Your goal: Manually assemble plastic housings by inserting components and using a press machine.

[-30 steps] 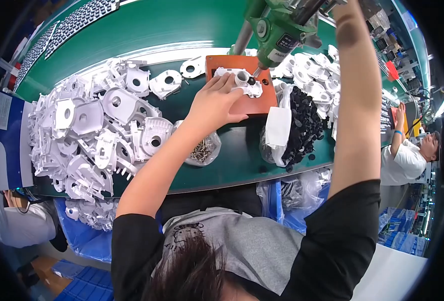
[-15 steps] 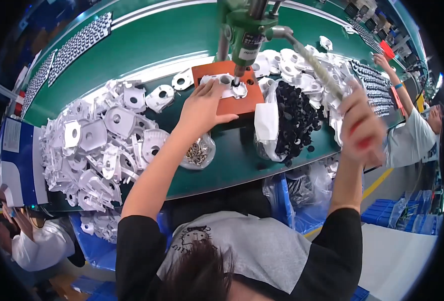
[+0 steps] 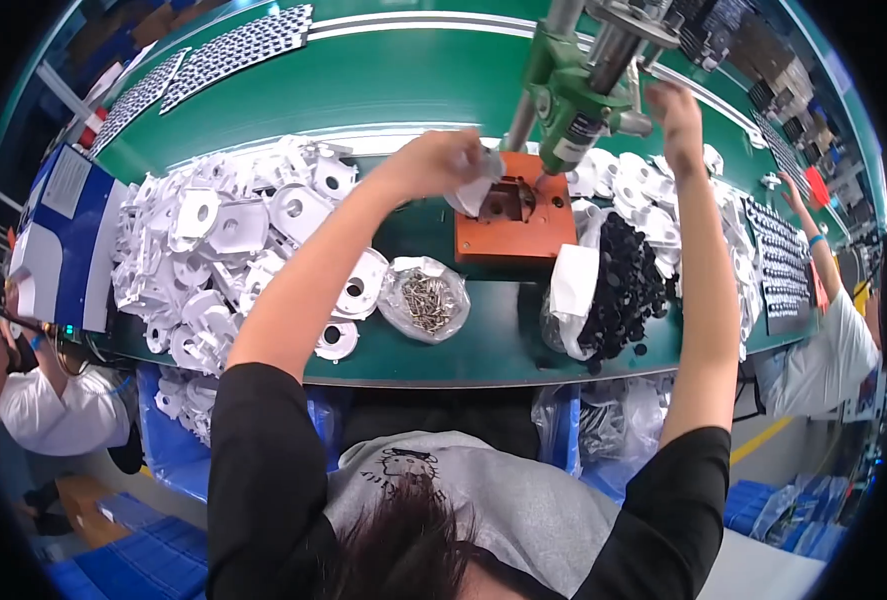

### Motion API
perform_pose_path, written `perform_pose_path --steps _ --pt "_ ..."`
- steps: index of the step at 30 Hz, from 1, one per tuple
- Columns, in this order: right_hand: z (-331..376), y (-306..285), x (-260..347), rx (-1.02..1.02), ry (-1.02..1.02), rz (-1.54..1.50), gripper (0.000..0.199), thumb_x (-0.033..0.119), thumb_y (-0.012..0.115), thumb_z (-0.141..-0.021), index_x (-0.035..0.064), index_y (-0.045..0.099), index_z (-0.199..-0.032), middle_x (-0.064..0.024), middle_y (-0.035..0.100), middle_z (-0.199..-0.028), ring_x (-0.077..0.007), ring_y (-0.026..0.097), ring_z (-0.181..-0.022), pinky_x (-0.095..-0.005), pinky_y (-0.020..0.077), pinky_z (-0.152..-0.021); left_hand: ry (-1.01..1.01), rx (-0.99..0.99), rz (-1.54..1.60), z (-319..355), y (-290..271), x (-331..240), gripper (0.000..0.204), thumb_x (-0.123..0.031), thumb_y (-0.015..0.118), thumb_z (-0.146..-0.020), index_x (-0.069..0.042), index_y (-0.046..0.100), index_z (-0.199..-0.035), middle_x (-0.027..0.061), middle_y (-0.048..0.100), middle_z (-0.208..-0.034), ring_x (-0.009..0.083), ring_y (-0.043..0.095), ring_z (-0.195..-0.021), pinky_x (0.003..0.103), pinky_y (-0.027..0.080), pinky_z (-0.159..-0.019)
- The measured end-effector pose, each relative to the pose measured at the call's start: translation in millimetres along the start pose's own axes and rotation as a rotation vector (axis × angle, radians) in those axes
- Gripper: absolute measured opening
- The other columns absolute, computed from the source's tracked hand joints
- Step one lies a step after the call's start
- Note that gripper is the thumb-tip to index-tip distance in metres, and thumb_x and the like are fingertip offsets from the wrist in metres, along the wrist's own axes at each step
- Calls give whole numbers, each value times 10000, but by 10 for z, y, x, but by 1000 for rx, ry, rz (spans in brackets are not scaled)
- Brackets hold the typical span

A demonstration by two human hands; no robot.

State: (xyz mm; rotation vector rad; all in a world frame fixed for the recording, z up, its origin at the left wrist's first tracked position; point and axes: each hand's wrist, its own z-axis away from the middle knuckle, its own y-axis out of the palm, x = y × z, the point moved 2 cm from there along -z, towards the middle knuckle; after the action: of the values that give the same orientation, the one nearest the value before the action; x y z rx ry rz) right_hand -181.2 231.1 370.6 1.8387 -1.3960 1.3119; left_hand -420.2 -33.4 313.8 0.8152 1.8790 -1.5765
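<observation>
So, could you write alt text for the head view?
A person's left hand holds a blurred white part at an orange block, with the right hand raised beside a green press. Nearby lie piled white parts, black discs and bagged metal pieces.

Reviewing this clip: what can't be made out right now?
All in the head view:
White part: blurred, partly covered by the left grip.
Right grip: motion blur; contact with the green press unclear.
Press top: cut off by the upper edge.
Metal pieces: too small to identify.

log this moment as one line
left hand: holds white part near orange fixture | right hand: raised beside green press, grip unclear
</observation>
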Motion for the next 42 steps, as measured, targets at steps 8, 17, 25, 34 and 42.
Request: perform_pose_path --steps 8,17,25,34,42 --pt "893 486 -683 628 -350 1092 588 164 655 -681 171 473 -1240 -201 428 -1282 -376 489 -1090 -430 424 -912 -405 -318 -281 -189 -451 1143 687 -449 600 -766 -85 358 -1296 233 567 -1082 368 562 -997 419 430 -855" --pt "783 576 -600 537 -197 1030 444 264 645 -727 68 480 -1089 -196 579 -1016 -369 550 -966 -437 464 -761 -569 -128 -936 194 -729 1711 300 -177 466 -801 -141 584 -1074 128 586 -1096 338 562 -1016 609 375 -820" --pt "967 -56 25 -110 -89 776 346 296 585 -852 31 504 -1059 -227 618 -848 -356 611 -759 -381 472 -681 -308 -745 725 348 -742 581 301 -308 484 -884 -51 557 -1022 37 556 -783 117 493 -701 248 429 -627" --pt "2440 858 1223 156 58 -17 229 95 600 -842 -5 533 -1036 -29 604 -826 -78 562 -763 -230 456 -688 -21 -448 1207 799 313 -813 312 -338 443 -934 -32 477 -885 42 513 -736 75 430 -487 215 354 -427" --pt "2662 1185 1185 302 195 -215 280 104 618 -842 -31 492 -1052 -103 616 -923 -129 603 -837 -253 489 -724 107 -615 1043 863 593 -892 266 -285 525 -915 -20 518 -930 8 555 -761 41 501 -649 187 414 -568"
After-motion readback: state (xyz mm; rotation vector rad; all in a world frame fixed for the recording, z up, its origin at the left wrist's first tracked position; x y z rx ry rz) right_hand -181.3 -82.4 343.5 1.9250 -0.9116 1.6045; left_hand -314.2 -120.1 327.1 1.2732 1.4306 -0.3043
